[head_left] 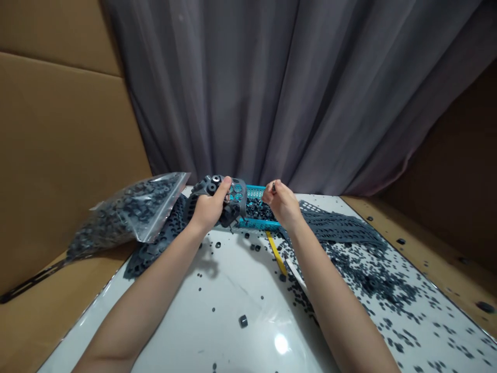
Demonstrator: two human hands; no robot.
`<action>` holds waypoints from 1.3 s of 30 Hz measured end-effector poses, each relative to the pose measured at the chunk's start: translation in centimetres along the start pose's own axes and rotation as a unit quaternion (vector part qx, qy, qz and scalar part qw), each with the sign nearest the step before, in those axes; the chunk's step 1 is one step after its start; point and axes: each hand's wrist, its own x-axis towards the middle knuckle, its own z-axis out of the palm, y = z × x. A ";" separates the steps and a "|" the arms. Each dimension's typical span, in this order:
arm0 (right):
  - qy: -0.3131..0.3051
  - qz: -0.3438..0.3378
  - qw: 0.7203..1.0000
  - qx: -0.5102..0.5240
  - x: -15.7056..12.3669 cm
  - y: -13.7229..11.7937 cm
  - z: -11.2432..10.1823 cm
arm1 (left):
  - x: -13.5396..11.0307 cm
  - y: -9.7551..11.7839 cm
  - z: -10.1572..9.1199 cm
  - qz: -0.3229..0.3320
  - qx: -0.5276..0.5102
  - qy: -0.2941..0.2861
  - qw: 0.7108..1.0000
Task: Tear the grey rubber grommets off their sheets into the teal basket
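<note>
My left hand [206, 210] is closed round a dark grey rubber sheet [239, 206] with round holes and ring-shaped parts, its thumb pressed on top. Held up at the far side of the table, the sheet partly covers a blue plastic basket [258, 224]. Small black pieces [259, 209] lie in that basket. My right hand [285, 204], above the basket's right end, pinches a small dark piece [274, 186] between thumb and fingertips. The piece is too small to name.
A clear zip bag [128, 212] full of dark pieces leans at left, beside more perforated sheet [147, 258]. Perforated strips [341, 228] and scattered black bits [380, 285] cover the right. A yellow strip [276, 253] and a white tool [295, 273] lie near my right forearm.
</note>
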 end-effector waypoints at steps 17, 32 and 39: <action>-0.038 0.004 0.999 -0.026 -1.0 -2.4 2.8 | 0.0 2.0 -1.1 -0.097 -0.047 -0.138 0.985; 0.059 0.023 0.990 -0.127 -1.0 -2.5 3.0 | -0.5 2.4 -0.7 -0.165 -0.022 -0.202 0.965; 0.093 -0.052 0.907 -0.406 0.0 -0.3 -2.3 | -0.5 2.2 -0.8 -0.101 -0.011 -0.262 0.960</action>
